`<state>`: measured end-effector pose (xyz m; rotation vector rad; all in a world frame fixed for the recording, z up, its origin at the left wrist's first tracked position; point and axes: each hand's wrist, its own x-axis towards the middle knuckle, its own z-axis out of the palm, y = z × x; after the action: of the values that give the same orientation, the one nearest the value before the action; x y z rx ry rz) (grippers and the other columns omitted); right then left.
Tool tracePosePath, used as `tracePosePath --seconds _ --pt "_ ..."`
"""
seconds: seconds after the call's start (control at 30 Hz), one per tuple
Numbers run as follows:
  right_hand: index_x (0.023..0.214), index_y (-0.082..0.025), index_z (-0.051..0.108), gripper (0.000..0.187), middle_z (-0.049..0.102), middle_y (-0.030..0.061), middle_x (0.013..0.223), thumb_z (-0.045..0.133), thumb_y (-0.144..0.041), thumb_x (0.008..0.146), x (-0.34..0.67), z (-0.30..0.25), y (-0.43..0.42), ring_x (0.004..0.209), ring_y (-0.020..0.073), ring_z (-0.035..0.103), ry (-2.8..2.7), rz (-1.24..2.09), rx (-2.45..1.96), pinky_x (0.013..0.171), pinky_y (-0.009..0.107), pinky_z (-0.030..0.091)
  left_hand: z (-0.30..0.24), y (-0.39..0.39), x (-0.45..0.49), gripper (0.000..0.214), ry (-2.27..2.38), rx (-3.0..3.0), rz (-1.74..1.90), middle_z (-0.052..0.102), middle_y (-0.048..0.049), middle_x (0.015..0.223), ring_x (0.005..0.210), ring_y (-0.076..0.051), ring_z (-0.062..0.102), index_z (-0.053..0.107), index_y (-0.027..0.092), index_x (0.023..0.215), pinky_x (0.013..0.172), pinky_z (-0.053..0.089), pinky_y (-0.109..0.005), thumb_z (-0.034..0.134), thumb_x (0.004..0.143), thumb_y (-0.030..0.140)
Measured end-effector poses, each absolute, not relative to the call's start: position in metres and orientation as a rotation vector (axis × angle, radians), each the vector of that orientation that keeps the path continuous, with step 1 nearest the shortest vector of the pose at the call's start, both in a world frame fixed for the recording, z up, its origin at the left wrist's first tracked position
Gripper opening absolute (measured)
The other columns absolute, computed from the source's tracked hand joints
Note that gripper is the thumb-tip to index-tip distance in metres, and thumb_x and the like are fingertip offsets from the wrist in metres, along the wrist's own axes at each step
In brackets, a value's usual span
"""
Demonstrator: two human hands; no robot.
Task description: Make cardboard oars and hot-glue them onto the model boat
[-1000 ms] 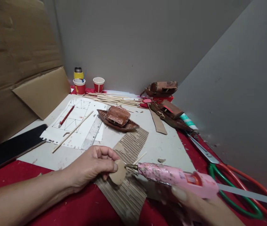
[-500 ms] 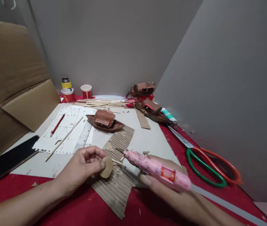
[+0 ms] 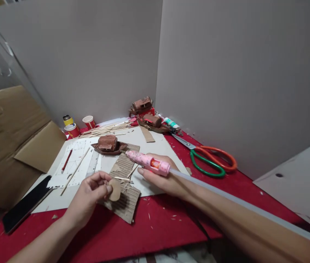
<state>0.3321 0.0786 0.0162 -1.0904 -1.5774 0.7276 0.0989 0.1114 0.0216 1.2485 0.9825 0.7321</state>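
Between thumb and fingers, my left hand (image 3: 90, 191) pinches a small rounded cardboard piece (image 3: 115, 190). My right hand (image 3: 162, 177) is wrapped round a pink hot glue gun (image 3: 147, 162) with an orange-lit switch; a long pale glue stick (image 3: 242, 204) trails from its back end. The gun's nozzle points left, toward a brown model boat (image 3: 108, 143) with a rounded cabin. Beneath both hands lies corrugated cardboard (image 3: 127, 204), with thin stick pieces (image 3: 123, 179) on it. The right fingers are partly hidden behind the gun.
Scissors (image 3: 209, 160) with green and orange handles lie at right. Two more model boats (image 3: 153, 122) stand at the back beside a glue tube (image 3: 171, 123). Wooden sticks (image 3: 108, 128), paper cups (image 3: 72, 130), a drawing with a red pencil (image 3: 66, 160), and a black phone (image 3: 27, 202) lie leftward.
My view has turned right and tilted up, so the table things appear shifted left. The glue gun has moved up, away from the cardboard piece, its nozzle now nearer the boat.
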Motion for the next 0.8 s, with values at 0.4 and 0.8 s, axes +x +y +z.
tracePosePath --seconds 0.4,0.8 --pt "0.116 -0.016 0.068 0.035 0.073 0.0038 0.081 0.057 -0.024 0.084 0.336 0.011 0.091 0.088 0.024 0.068 -1.576 0.82 -1.169 0.083 0.037 0.054 0.018 0.14 0.104 0.025 1.074 1.348 0.571 0.055 0.0034 0.061 0.05 -0.006 0.045 0.059 0.014 0.087 0.046 0.029 -0.017 0.072 0.07 0.027" --pt "0.125 -0.018 0.062 0.04 0.064 0.0061 0.126 0.057 -0.023 0.085 0.329 0.001 0.091 0.12 0.0279 0.056 -1.659 0.74 -1.129 0.105 0.04 0.041 0.029 0.118 0.093 0.024 1.126 2.304 0.858 0.063 -0.0082 0.105 0.074 -0.015 0.058 0.065 0.02 0.104 0.072 0.049 -0.029 0.058 0.081 0.021"
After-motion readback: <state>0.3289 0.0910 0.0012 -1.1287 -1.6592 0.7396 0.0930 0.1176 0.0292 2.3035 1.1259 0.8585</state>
